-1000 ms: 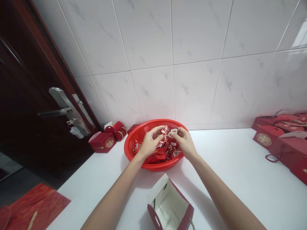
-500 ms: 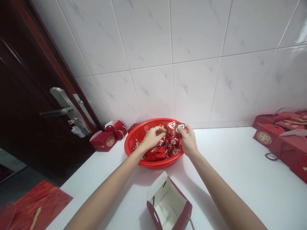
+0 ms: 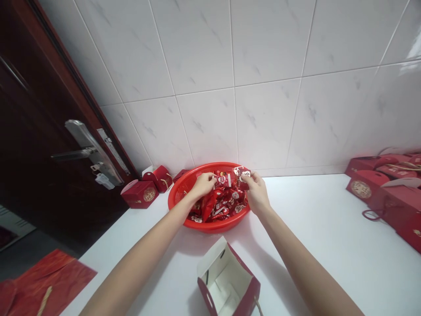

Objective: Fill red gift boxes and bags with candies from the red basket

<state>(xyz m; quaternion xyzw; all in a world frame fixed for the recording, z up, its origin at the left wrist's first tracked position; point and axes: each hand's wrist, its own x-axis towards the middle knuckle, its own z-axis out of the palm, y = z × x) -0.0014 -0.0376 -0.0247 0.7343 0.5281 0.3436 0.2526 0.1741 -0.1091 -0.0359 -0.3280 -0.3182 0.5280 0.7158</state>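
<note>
Seemingly mid-pick, left hand (image 3: 204,184) pinches one packet (image 3: 223,180) over basket (image 3: 213,227), right hand (image 3: 258,192) a second packet (image 3: 240,172) at basket's right; lifting calls for firm fingertips.

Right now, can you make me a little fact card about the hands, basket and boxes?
Left hand: pinching a red packet
Right hand: holding patterned red packaging
Red basket: on the white table, with wrapped packets inside
Open box: nearer the camera than the basket, white inside
Left-side boxes: near the door
Right-side boxes: grouped together
</note>
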